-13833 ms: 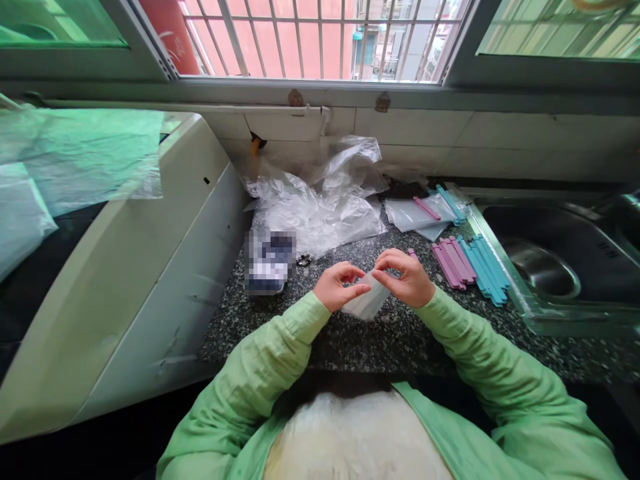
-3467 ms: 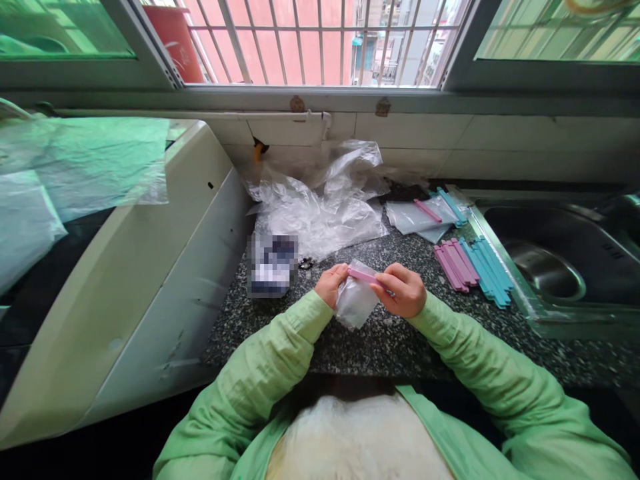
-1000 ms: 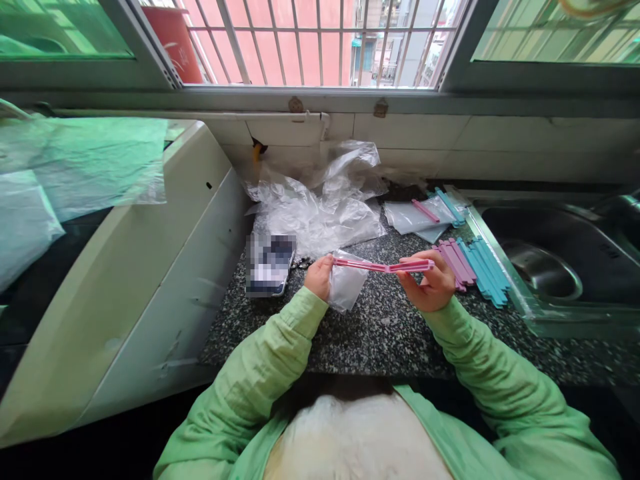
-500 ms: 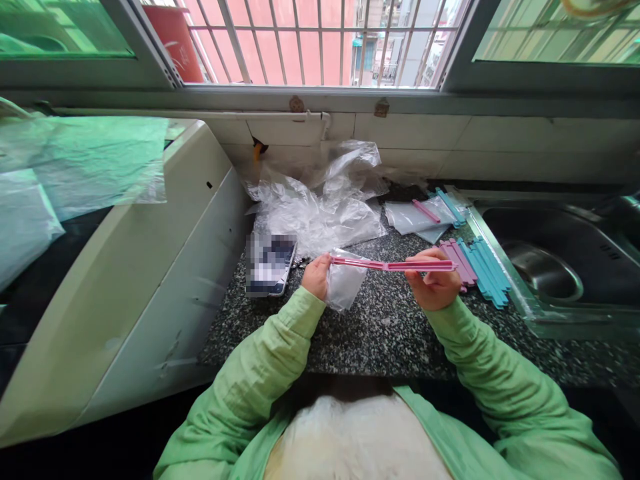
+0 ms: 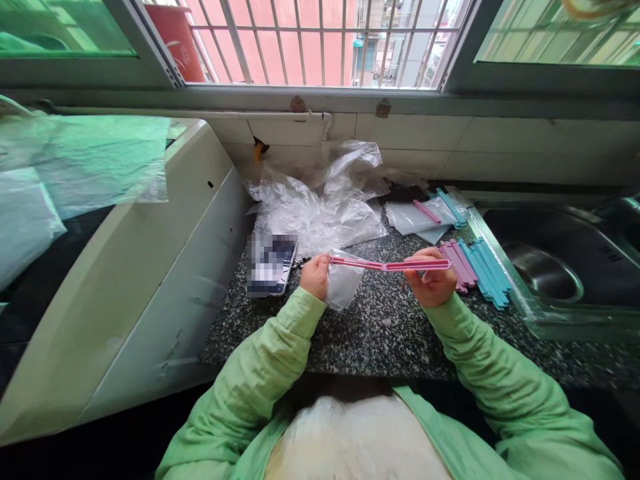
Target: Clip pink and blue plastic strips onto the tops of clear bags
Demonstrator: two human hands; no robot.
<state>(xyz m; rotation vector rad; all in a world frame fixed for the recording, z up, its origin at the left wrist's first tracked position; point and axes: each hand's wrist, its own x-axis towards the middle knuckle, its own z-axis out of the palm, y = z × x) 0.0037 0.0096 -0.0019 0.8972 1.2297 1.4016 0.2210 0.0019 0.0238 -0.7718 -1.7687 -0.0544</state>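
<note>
A long pink bag sealing clip stretches between my hands, unfolded nearly straight with its hinge in the middle. My left hand is closed on the clip's left end and also holds a small clear plastic bag, which hangs below that half. My right hand pinches the other half of the clip near its right end; part of the fingers is hidden behind it. To the right of that hand, pink clips and blue clips lie side by side on the counter.
Crumpled clear plastic covers the back of the speckled counter. A phone lies at left, beside a large pale appliance. Flat plastic bags carry a pink clip. The steel sink is on the right.
My right hand and the clip's right end have shifted very slightly left. Both hands keep their hold, and the rest looks the same.
</note>
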